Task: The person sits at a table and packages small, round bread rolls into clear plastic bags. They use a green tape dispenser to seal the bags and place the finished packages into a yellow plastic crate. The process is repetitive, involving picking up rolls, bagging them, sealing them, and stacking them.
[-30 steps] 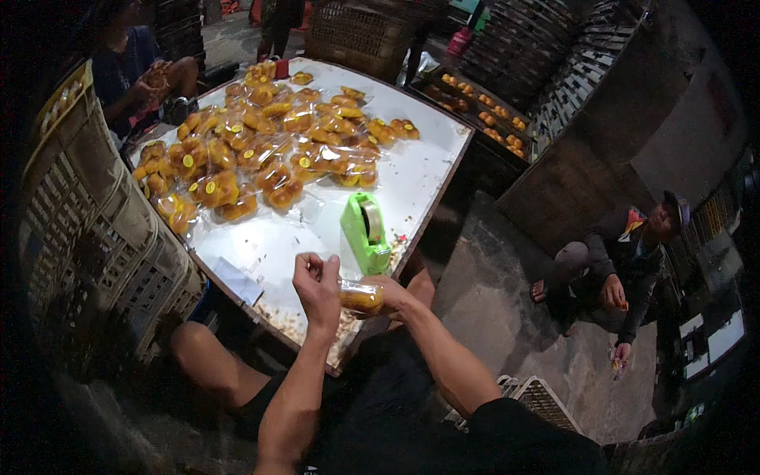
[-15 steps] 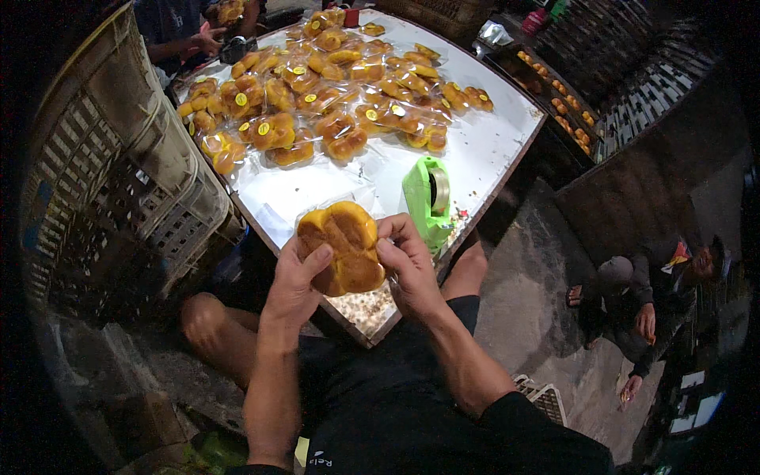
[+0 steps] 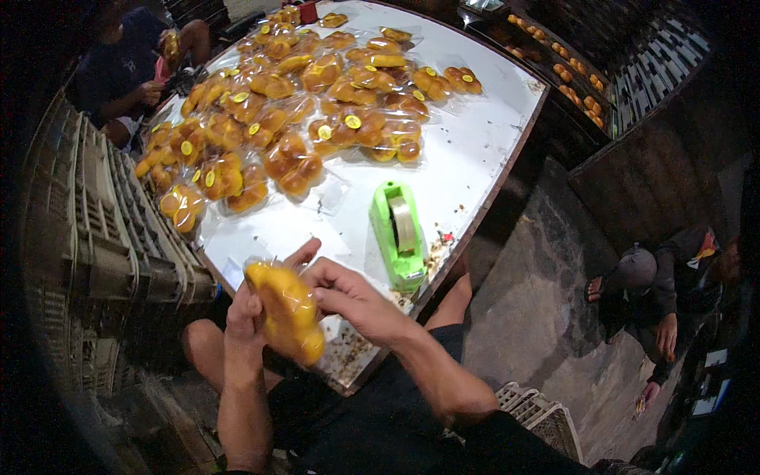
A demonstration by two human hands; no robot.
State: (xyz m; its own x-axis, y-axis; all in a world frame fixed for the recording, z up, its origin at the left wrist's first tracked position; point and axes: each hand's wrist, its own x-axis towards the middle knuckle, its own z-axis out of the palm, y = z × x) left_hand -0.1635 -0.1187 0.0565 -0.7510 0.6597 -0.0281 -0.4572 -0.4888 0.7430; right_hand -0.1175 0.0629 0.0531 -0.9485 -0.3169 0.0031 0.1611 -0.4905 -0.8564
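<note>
Over the table's near corner, my left hand grips a glossy golden bread bun in clear plastic by its left side. The bun is tilted, with its yellow, lobed face showing, and is slightly blurred. My right hand is closed at the bun's right edge, fingers curled against the wrapping; exactly what its fingertips pinch is hidden. Just beyond my right hand stands a green tape dispenser with a roll of tape. Several bagged buns with round yellow stickers lie heaped farther back.
The white tabletop has crumbs along its right edge. Stacked plastic crates flank it on the left. A person sits at the far left, another at the right. Trays of buns stand back right; a crate sits low right.
The bun has gone from lying brown side up to tilted with its yellow face showing. Both hands have moved left and slightly nearer me with it. The view has shifted too.
</note>
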